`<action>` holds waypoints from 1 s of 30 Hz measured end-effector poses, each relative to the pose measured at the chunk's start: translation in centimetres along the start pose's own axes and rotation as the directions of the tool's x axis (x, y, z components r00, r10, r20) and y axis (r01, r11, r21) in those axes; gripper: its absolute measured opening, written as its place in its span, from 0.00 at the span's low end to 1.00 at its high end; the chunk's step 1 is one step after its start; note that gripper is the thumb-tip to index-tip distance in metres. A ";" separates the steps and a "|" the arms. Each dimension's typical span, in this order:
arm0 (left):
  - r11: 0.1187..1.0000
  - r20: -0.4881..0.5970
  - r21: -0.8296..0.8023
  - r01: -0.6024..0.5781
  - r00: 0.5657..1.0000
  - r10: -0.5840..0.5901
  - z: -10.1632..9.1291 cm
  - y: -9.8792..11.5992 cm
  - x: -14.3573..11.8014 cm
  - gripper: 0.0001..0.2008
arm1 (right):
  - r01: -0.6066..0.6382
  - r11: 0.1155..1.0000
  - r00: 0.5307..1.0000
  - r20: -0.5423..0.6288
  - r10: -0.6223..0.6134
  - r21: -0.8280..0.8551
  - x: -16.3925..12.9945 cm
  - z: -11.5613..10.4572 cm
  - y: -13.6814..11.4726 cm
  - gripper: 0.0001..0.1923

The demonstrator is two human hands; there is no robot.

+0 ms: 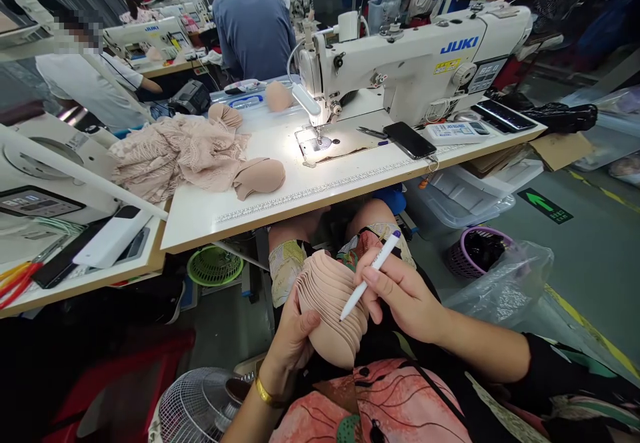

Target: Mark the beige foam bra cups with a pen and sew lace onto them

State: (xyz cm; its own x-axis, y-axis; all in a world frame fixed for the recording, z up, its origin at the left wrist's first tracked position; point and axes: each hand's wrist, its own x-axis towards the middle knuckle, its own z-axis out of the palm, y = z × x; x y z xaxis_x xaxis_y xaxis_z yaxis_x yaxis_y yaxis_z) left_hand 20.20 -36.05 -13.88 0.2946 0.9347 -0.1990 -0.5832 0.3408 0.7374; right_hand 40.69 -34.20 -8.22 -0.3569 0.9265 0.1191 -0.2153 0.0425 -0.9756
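While held over the lap, the pads, light, soft, slippery-stacked foam, are judged best gripped across the edges, as by left hand fingers curled shut beneath; right hand pinches a pen.

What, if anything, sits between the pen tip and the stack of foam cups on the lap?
Nothing visible. The right hand holds the pen with its tip right at the stack of foam cups, which the left hand supports from below.
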 end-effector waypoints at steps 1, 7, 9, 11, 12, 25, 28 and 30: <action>1.000 -0.001 0.005 -0.001 1.000 0.001 0.0 0.0 0.0 0.46 | 0.000 1.000 1.000 0.006 0.000 -0.015 0.0 0.0 0.0 0.19; 0.999 0.044 0.035 0.004 0.999 -0.006 0.3 0.2 0.0 0.43 | -0.042 0.999 0.997 0.062 0.040 0.031 0.0 0.2 0.0 0.19; 1.000 0.043 0.025 0.002 0.999 -0.003 0.4 0.2 0.0 0.44 | -0.042 0.998 0.998 0.041 0.040 0.045 0.0 0.2 0.0 0.19; 1.000 0.033 0.023 0.008 0.999 -0.009 0.3 0.2 0.0 0.44 | -0.030 0.999 0.999 0.031 0.029 0.023 0.0 0.1 0.0 0.19; 1.000 0.029 0.026 0.012 0.999 -0.013 0.3 0.1 0.0 0.44 | -0.023 1.000 0.999 0.035 0.023 0.005 0.0 0.1 0.1 0.19; 1.000 0.043 -0.017 0.008 0.999 -0.007 0.1 -0.2 -0.1 0.44 | -0.060 0.998 0.996 0.074 0.058 0.019 -0.1 0.1 0.3 0.19; 1.000 0.047 -0.010 -0.001 0.999 0.002 0.1 -0.2 0.0 0.42 | -0.066 0.998 0.993 0.103 0.065 0.002 -0.2 0.4 0.4 0.19; 1.000 0.037 0.001 -0.010 0.999 0.010 0.1 -0.2 0.0 0.42 | -0.060 0.998 0.991 0.119 0.060 0.000 -0.3 0.6 0.5 0.19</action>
State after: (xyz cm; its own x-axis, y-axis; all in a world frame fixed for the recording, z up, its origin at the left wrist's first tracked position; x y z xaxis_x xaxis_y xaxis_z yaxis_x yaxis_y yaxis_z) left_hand 20.40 -36.13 -13.92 0.3169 0.9335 -0.1679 -0.5852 0.3318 0.7399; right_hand 40.17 -34.64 -8.59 -0.4744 0.8765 0.0816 -0.1933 -0.0133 -0.9811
